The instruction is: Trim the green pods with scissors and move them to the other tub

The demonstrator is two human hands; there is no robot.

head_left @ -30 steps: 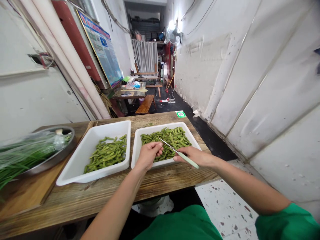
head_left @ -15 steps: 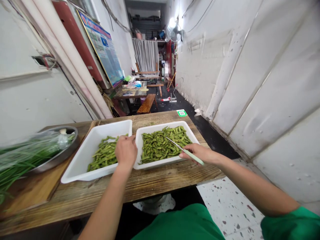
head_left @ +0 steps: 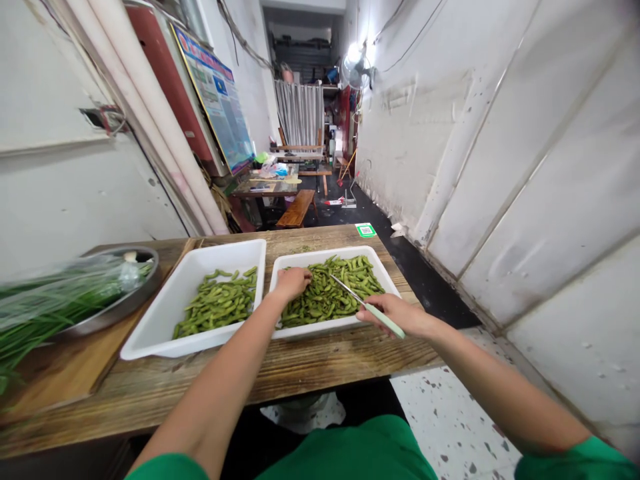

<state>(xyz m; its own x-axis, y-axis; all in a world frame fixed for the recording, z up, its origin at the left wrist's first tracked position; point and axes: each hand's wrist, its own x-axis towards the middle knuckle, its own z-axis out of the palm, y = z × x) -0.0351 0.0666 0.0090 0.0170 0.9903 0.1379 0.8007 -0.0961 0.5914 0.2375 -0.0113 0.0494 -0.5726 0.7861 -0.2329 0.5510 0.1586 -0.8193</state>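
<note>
Walls (head_left: 420, 140) in scuffed white run down both sides of the view I get through the head camera, closing in on a grey curtain (head_left: 300, 113) at the far end. A blue poster (head_left: 217, 93) hangs on the left. Across the foreground I have a wooden table (head_left: 325, 360), with a flat wooden board (head_left: 75, 380) along its left end. A wooden bench (head_left: 297, 209) stands on the dark floor beyond.

Two white trays sit side by side on the table. I see the left tray (head_left: 167, 303) partly filled with a heap of green pods (head_left: 220, 303); the right tray (head_left: 386, 277) carries a fuller layer of pods (head_left: 330, 293). A metal bowl (head_left: 117, 310) rests on the board, heaped with long greens (head_left: 45, 313) partly under clear plastic.

Down at the work, I find the left hand (head_left: 294, 282) over the left side of the right tray, its fingers bent down among the pods; I cannot tell whether it has one. The right hand (head_left: 403, 312), at the right tray's near right corner, is closed around a green-handled tool (head_left: 384, 320), whose slim metal blade points up and left over the pods. Smallest, I note a green card (head_left: 365, 230) at the table's far right corner.
</note>
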